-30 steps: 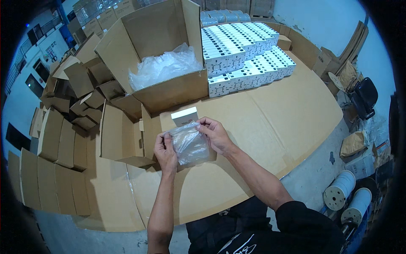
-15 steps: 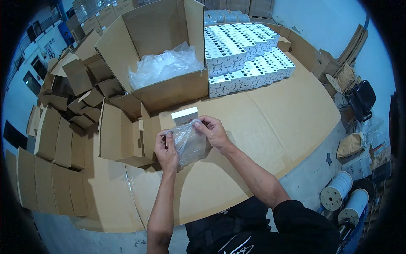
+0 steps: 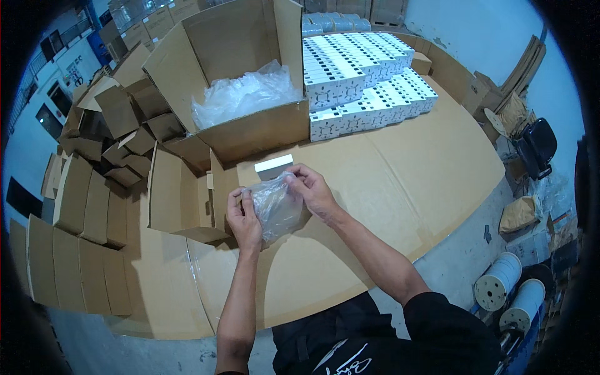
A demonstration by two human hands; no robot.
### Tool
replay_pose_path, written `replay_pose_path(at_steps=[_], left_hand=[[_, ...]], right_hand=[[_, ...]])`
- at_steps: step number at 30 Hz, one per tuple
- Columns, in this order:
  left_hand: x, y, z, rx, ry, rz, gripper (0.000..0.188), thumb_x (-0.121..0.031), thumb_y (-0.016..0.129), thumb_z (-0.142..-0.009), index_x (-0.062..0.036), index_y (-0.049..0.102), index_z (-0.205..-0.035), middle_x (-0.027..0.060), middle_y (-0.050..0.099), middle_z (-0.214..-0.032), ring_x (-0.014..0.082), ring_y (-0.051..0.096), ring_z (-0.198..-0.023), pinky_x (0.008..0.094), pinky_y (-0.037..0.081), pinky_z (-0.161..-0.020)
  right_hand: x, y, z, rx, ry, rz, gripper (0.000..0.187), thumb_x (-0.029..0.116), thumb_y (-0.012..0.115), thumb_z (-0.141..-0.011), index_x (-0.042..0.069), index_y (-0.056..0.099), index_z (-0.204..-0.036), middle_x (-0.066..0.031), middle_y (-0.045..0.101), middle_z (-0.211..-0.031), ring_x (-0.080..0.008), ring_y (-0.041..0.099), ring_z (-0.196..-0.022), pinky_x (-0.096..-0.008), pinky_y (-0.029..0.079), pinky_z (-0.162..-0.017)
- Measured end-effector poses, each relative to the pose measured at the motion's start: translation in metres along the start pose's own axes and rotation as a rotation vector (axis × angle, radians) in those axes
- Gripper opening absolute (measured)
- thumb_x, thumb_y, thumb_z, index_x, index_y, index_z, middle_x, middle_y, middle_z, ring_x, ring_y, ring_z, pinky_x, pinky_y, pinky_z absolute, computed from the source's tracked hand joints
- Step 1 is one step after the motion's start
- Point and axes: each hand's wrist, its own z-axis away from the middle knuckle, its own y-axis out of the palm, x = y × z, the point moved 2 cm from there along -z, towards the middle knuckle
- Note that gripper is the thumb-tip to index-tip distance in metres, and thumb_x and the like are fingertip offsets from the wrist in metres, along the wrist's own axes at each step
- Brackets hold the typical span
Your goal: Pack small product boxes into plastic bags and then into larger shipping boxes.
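Note:
A clear plastic bag (image 3: pixel 276 211) is stretched between my two hands above the cardboard-covered table (image 3: pixel 406 187). My left hand (image 3: pixel 244 219) pinches its upper left edge, thumb up. With thumb and fingers, my right hand (image 3: pixel 311 190) grips the upper right edge. Just beyond the bag stands a small white box (image 3: pixel 274 165), its lower part hidden behind the plastic. Left of my left hand, an open brown carton (image 3: pixel 181 200) faces up; what its far corner holds is hard to make out.
Behind it, a large open carton (image 3: pixel 256 131) holds crumpled clear plastic bags (image 3: pixel 247 94). White printed boxes (image 3: pixel 369 97) are stacked in rows at the back right. Brown cartons (image 3: pixel 81 269) crowd the left side. White cable spools (image 3: pixel 498 281) and a black chair (image 3: pixel 537 147) stand at right.
The bag's upper part has spread and puffed slightly between my hands. Both hands keep their grip and have barely moved.

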Motion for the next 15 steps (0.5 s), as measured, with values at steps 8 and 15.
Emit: replay_pose_path(at_steps=[8, 15], left_hand=[[0.012, -0.012, -0.006, -0.065, -0.027, 0.026, 0.018, -0.019, 0.052, -0.106, -0.0019, 0.056, -0.11, 0.0006, 0.06, -0.091, 0.0063, 0.051, -0.081, 0.0225, 0.045, -0.071], [-0.021, -0.024, 0.008, 0.166, 0.382, -0.387, 0.049, -0.008, 0.062, -0.091, -0.0045, 0.041, -0.135, 0.0133, 0.061, -0.107, 0.0226, 0.057, -0.106, 0.0367, 0.048, -0.087]], right_hand=[[0.026, -0.004, 0.016, 0.256, 0.351, 0.56, 0.024, 0.017, 0.07, -0.096, 0.002, 0.063, -0.113, 0.0002, 0.068, -0.09, -0.0053, 0.061, -0.076, -0.0207, 0.048, -0.066], [0.023, -0.015, 0.019, 0.117, 0.295, 0.214, 0.017, 0.013, 0.066, -0.097, 0.0, 0.066, -0.108, -0.0016, 0.069, -0.091, -0.0041, 0.06, -0.071, -0.0218, 0.046, -0.058]])
